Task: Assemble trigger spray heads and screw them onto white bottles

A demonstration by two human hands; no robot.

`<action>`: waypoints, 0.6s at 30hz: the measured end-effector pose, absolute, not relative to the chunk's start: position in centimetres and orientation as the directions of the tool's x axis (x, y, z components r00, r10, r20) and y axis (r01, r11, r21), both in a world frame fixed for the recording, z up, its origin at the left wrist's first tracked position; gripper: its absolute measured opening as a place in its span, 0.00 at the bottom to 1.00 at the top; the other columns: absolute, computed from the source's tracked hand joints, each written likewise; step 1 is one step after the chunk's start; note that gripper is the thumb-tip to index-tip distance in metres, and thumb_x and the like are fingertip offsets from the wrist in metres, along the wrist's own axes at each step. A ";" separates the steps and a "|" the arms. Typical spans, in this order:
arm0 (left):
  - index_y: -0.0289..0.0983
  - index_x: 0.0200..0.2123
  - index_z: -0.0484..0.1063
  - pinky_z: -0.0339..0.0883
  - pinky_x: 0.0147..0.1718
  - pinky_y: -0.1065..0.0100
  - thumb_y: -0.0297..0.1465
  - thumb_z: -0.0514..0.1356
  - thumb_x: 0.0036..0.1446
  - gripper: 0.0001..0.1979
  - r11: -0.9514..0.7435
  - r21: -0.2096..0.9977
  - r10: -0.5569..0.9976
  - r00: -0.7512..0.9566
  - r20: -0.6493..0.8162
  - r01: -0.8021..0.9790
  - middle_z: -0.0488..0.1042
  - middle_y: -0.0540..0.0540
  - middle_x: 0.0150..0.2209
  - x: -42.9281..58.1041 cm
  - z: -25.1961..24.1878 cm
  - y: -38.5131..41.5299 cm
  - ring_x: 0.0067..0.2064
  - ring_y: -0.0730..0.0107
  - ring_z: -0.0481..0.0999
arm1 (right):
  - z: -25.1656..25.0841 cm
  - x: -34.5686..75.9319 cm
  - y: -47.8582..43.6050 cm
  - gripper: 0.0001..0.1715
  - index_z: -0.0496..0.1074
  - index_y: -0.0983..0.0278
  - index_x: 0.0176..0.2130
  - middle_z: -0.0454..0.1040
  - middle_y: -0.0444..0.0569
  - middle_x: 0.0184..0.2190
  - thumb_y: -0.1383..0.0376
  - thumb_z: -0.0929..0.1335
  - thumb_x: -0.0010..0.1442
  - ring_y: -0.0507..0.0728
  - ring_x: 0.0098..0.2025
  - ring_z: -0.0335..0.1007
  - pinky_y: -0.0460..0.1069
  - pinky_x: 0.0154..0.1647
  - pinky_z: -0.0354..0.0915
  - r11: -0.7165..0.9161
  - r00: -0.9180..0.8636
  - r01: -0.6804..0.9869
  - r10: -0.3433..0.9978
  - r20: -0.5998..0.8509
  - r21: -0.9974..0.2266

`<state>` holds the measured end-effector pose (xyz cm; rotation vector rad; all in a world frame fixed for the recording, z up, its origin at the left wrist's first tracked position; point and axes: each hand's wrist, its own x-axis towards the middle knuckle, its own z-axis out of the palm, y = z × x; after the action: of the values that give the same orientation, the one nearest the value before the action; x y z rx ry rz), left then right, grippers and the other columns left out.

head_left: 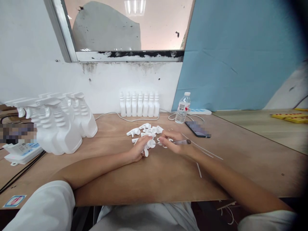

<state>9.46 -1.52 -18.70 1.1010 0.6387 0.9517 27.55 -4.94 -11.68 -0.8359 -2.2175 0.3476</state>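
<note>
My left hand (pixel 139 148) is closed around a white trigger sprayer head (pixel 148 146) at the middle of the wooden table (pixel 240 157). My right hand (pixel 173 142) is pinched on a slim dark-tipped tool (pixel 182 141) whose end points toward that sprayer head. A small pile of loose white sprayer heads (pixel 146 130) lies just beyond both hands. Thin white dip tubes (pixel 204 150) lie on the table to the right of my right hand.
Finished white spray bottles (pixel 62 123) stand at the left. A row of capless white bottles (pixel 139 105) lines the back wall. A water bottle (pixel 183 108), a phone (pixel 197 129), a white power strip (pixel 200 111) and cables are at the right back.
</note>
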 end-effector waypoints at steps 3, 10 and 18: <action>0.39 0.29 0.56 0.39 0.11 0.77 0.49 0.65 0.48 0.24 0.120 0.954 0.893 0.451 0.018 -0.276 0.57 0.57 0.19 9.7 -18.8 -1.6 0.15 0.81 0.53 | -11.2 27.4 -5.2 0.20 0.59 0.62 0.21 0.57 0.40 0.16 0.60 0.62 0.64 0.49 0.19 0.51 0.47 0.25 0.51 0.824 -0.613 0.492 0.558 0.560 -0.282; 0.40 0.32 0.59 0.40 0.11 0.77 0.46 0.64 0.52 0.19 0.078 0.986 0.878 0.479 0.002 -0.147 0.60 0.56 0.20 9.8 -18.9 -1.7 0.14 0.82 0.52 | -10.9 26.9 -5.0 0.22 0.53 0.62 0.21 0.51 0.39 0.16 0.62 0.59 0.66 0.48 0.19 0.47 0.46 0.23 0.48 0.850 -0.676 0.467 0.521 0.521 -0.244; 0.39 0.30 0.57 0.41 0.13 0.77 0.46 0.63 0.51 0.21 0.160 0.950 0.880 0.475 -0.014 -0.267 0.56 0.57 0.20 9.3 -18.2 -1.9 0.16 0.81 0.53 | -13.5 27.7 -3.5 0.25 0.65 0.63 0.24 0.67 0.44 0.19 0.54 0.59 0.68 0.50 0.22 0.62 0.46 0.25 0.57 0.727 -0.525 0.481 0.686 0.504 -0.490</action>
<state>9.31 -1.90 -18.17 1.1175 0.6812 0.9166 27.68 -3.54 -13.47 -0.8775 -2.2289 0.3792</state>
